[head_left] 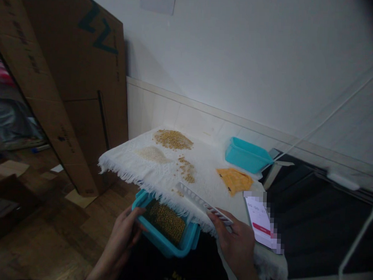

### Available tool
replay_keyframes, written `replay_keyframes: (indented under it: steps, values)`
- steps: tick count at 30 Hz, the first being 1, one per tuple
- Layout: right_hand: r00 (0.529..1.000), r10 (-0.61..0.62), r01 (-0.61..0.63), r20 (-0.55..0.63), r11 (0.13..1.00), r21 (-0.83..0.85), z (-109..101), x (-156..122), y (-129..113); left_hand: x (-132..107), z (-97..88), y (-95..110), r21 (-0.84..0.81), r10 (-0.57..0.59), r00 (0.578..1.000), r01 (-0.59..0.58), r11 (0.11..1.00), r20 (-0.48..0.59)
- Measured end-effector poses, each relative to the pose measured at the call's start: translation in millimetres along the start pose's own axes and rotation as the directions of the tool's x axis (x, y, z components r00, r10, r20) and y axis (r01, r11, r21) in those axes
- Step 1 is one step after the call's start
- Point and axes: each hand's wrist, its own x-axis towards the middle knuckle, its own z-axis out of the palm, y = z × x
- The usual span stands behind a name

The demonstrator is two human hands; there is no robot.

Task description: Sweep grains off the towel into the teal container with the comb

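Note:
My left hand (124, 235) grips the near left side of a teal plastic tub (187, 241) held just under the table's front edge; the tub has yellow-brown beans (167, 223) in it. My right hand (236, 239) is closed on the near end of a long white flat ruler-like strip (199, 202) that lies on the white fringed cloth (160, 176). A few loose beans (187, 169) lie by the strip's far end. Farther back sit a larger bean pile (173, 139) and a pile of white grains (152, 154).
A second teal tub (247, 155) stands at the back right, with an orange-yellow heap (235, 179) in front of it. A phone with a lit screen (261, 222) lies right of my right hand. Large cardboard boxes (78, 75) lean at the left. White cables (328, 116) cross the right side.

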Motion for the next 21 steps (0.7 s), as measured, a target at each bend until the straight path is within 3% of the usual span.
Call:
replay_keyframes:
  steps: [3, 10, 17, 21]
  values:
    - [0.999, -0.025, 0.024, 0.026, 1.0, 0.018, 1.5, -4.1, -1.9, 0.1, 1.0, 1.1, 0.006, -0.006, 1.0, 0.006, 1.0, -0.008]
    - [0.994, -0.09, 0.086, -0.058, 0.994, -0.071, 0.5, -12.2, -7.8, -0.8, 3.2, 5.6, 0.017, -0.029, 0.999, 0.03, 0.999, -0.039]
    - [0.984, -0.176, 0.175, -0.004, 0.983, -0.045, -9.0, -13.5, -17.6, 0.2, 2.4, 2.6, -0.002, 0.008, 1.0, -0.008, 1.0, -0.029]
    - [0.989, -0.149, 0.149, 0.002, 0.988, -0.05, -8.0, -12.0, -17.3, 0.6, 1.5, 1.6, -0.009, -0.006, 1.0, 0.005, 1.0, -0.021]
